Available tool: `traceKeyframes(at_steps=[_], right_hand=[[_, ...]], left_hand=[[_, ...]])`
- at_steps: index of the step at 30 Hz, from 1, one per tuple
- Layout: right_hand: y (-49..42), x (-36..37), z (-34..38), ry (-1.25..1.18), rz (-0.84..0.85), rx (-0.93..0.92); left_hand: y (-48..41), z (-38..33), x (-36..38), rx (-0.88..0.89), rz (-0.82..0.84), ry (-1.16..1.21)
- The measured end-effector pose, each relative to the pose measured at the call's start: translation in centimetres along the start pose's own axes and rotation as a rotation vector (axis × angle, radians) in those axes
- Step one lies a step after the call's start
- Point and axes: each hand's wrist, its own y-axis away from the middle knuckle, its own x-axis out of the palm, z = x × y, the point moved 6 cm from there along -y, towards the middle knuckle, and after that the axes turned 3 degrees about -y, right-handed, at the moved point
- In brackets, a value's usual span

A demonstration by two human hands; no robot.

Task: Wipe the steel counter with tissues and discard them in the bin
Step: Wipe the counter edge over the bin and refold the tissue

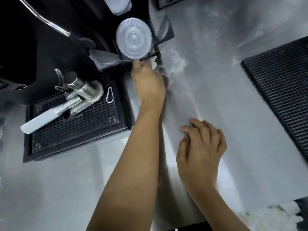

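Near edge of steel counter [50,197]: bare metal across the left and middle. White crumpled mass [275,212] at the near right corner, blurred; cannot tell whether tissue.

Right hand [201,147] on the counter a little in from the near edge, right of centre. Fingers loosely curled and close together, gripping nothing.

Open strip of bare steel from this hand toward the far edge. Bounded on the right by black rubber mat [283,90] lying along the right edge, and on the left by black drip tray [126,110] at the left edge.

On the tray grate: steel tool with pale handle [86,90] lying tilted, and a small wire clip [109,97] just beside it.

Left arm extended along the left side of the open strip. Left hand [148,84] beyond the far right corner of the tray, at the foot of black holder [106,60]. Fingertips mostly hidden behind the back of the hand, bunched on a white scrap of tissue [153,61] that touches the holder's base.

White powdery smear [176,62] on the steel just right of that hand.

Clear plastic lid [134,41] standing on edge in the holder. Curved steel wand [50,22] at far left.

Dark box [173,4] at the far edge; mark on it too small to read.
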Motion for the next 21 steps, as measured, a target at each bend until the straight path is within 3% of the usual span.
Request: traceKeyframes(at_steps=[4, 10, 15, 19, 21], right_hand=[[-0.1, 0.0, 0.0, -0.004, 0.003, 0.000], [-0.2, 0.0, 0.2, 0.002, -0.007, -0.003], [-0.2, -0.1, 0.2, 0.009, -0.004, 0.004], [-0.2, -0.1, 0.3, 0.008, -0.009, -0.005], [-0.2, -0.1, 0.3, -0.002, -0.016, -0.002]], left_hand=[[0.8, 2.8, -1.6, -0.148, -0.123, -0.045], [-0.1, 0.7, 0.7, -0.164, -0.010, -0.139], [0.1, -1.7, 2.0, -0.073, 0.056, -0.145], [-0.1, -2.2, 2.3, 0.056, 0.154, 0.047], [-0.1, -1.0, 0.8, 0.064, 0.054, 0.076]])
